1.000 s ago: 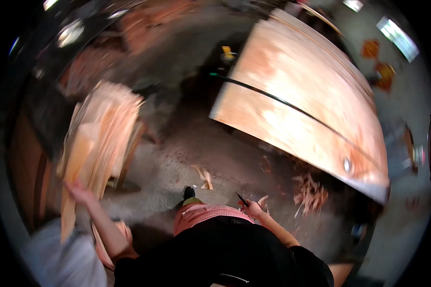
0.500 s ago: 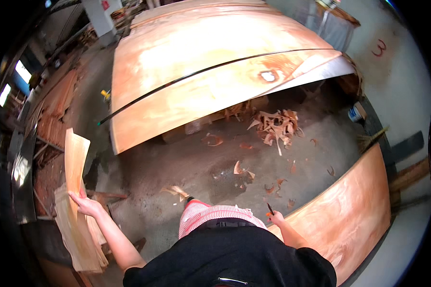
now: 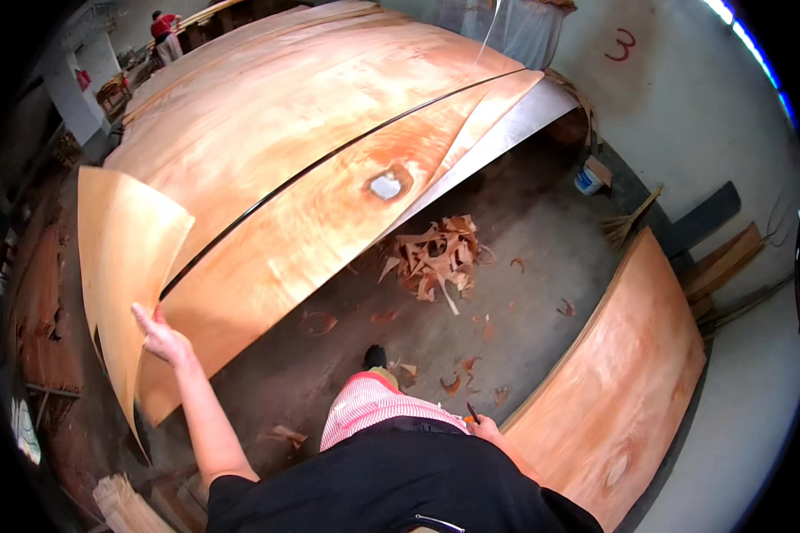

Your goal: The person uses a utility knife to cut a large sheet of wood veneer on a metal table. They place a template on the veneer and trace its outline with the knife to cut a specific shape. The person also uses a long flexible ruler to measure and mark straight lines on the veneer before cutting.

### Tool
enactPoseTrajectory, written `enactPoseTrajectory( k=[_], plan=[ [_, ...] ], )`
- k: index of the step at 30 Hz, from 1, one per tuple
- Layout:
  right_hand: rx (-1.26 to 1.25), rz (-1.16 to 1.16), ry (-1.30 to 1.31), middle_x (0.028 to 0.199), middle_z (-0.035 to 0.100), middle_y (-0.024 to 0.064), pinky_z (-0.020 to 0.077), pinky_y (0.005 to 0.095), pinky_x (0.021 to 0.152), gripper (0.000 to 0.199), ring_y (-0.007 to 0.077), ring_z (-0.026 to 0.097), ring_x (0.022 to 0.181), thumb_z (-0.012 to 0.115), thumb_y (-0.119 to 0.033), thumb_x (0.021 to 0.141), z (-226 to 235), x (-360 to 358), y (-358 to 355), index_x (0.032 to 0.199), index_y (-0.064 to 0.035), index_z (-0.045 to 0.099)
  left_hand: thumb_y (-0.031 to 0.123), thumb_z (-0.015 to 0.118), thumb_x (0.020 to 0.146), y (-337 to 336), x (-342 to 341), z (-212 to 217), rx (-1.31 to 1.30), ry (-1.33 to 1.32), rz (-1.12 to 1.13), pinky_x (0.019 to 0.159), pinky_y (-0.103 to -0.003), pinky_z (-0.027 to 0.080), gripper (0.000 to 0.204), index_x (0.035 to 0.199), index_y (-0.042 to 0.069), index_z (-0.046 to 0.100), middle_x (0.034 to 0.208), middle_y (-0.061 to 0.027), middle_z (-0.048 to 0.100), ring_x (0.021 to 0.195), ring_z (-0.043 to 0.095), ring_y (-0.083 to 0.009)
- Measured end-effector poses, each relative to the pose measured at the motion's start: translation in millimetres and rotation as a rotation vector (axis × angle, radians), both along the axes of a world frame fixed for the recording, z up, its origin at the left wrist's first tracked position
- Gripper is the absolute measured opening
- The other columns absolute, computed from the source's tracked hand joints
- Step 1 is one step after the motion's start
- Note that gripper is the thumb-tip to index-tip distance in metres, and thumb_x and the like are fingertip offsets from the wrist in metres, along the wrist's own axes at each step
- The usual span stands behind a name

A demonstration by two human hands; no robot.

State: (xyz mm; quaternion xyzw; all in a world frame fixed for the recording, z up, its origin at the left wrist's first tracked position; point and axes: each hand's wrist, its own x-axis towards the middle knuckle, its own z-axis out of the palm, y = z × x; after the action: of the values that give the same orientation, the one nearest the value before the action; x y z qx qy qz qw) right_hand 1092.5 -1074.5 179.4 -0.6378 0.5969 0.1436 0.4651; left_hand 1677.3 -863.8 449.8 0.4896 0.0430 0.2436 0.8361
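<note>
My left hand [image 3: 163, 341] grips the edge of a thin, curved wood veneer sheet [image 3: 124, 240], held upright over the near left corner of a big veneer stack. The broad top sheet [image 3: 267, 258] of that stack has a hole with a dark rim near its right part, and a long thin black strip [image 3: 284, 186] lies across it. Low by my right hip, my right hand [image 3: 486, 430] is closed round a small knife [image 3: 473, 412] with a dark blade and some orange at the handle.
Torn veneer scraps [image 3: 436, 258] lie heaped on the floor, with loose bits around. Another veneer stack [image 3: 609, 400] stands at my right. A broom [image 3: 627, 222] and a white-and-blue bucket [image 3: 591, 178] are by the wall. A person in red [image 3: 162, 35] stands far left.
My view has turned and come closer to the big stack. The veneer sheet in my left hand has been raised from the pile at left to the stack's near corner. The knife stays in my right hand.
</note>
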Motion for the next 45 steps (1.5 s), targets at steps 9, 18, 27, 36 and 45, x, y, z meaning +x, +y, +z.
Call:
enactPoseTrajectory(
  k=[9, 18, 27, 36, 45],
  plan=[
    [-0.158, 0.009, 0.022, 0.072, 0.061, 0.009, 0.0433, 0.0298, 0.067, 0.021, 0.0176, 0.058, 0.072, 0.048, -0.018, 0.077, 57.7, 89.0, -166.7, 0.093, -0.0077, 0.057, 0.026, 0.056, 0.078, -247.8, 70.4, -48.1, 0.016, 0.216, -0.376, 0.075, -0.028, 0.044, 0.045, 0.106, -0.008, 0.046, 0.11, -0.013, 0.047, 0.097, 0.048, -0.0179],
    [-0.218, 0.049, -0.412, 0.066, 0.057, 0.0013, 0.0408, 0.0237, 0.065, 0.02, 0.0087, 0.052, 0.063, 0.044, -0.012, 0.083, 81.4, 232.0, -337.0, 0.098, -0.0034, 0.053, 0.027, 0.059, 0.076, -383.9, 26.4, -115.6, 0.011, 0.521, -0.623, 0.067, -0.027, 0.044, 0.042, 0.104, -0.002, 0.047, 0.106, -0.01, 0.05, 0.088, 0.051, -0.0156],
    [-0.677, 0.578, -0.348, 0.068, 0.056, 0.0179, 0.0422, 0.0387, 0.054, 0.018, 0.0325, 0.055, 0.063, 0.048, -0.02, 0.078, 140.1, 431.8, -589.2, 0.089, -0.0058, 0.054, 0.027, 0.059, 0.076, -459.0, -37.2, -169.0, -0.124, 0.998, -0.772, 0.058, -0.023, 0.046, 0.023, 0.086, 0.009, 0.048, 0.077, -0.0037, 0.052, 0.067, 0.052, -0.0145],
    [-0.678, 1.05, 0.012, 0.079, 0.057, 0.0189, 0.043, 0.0405, 0.067, 0.028, 0.0338, 0.055, 0.076, 0.042, -0.031, 0.081, 162.8, 472.9, -729.6, 0.095, -0.0109, 0.055, 0.028, 0.048, 0.083, -490.1, -62.2, -137.2, 0.673, 0.841, -1.143, 0.064, -0.022, 0.042, 0.03, 0.098, 0.003, 0.053, 0.086, -0.0052, 0.059, 0.073, 0.056, -0.0117],
    [-0.668, 0.848, 0.08, 0.075, 0.057, 0.0209, 0.0435, 0.0424, 0.066, 0.035, 0.0354, 0.055, 0.074, 0.044, -0.036, 0.079, 134.1, 381.3, -736.8, 0.09, -0.0047, 0.055, 0.043, 0.053, 0.071, -481.9, -56.9, -160.7, 1.911, 0.247, -0.568, 0.096, -0.05, 0.011, 0.067, 0.121, 0.002, 0.033, 0.128, -0.0176, 0.024, 0.121, 0.019, -0.0289]
  ],
)
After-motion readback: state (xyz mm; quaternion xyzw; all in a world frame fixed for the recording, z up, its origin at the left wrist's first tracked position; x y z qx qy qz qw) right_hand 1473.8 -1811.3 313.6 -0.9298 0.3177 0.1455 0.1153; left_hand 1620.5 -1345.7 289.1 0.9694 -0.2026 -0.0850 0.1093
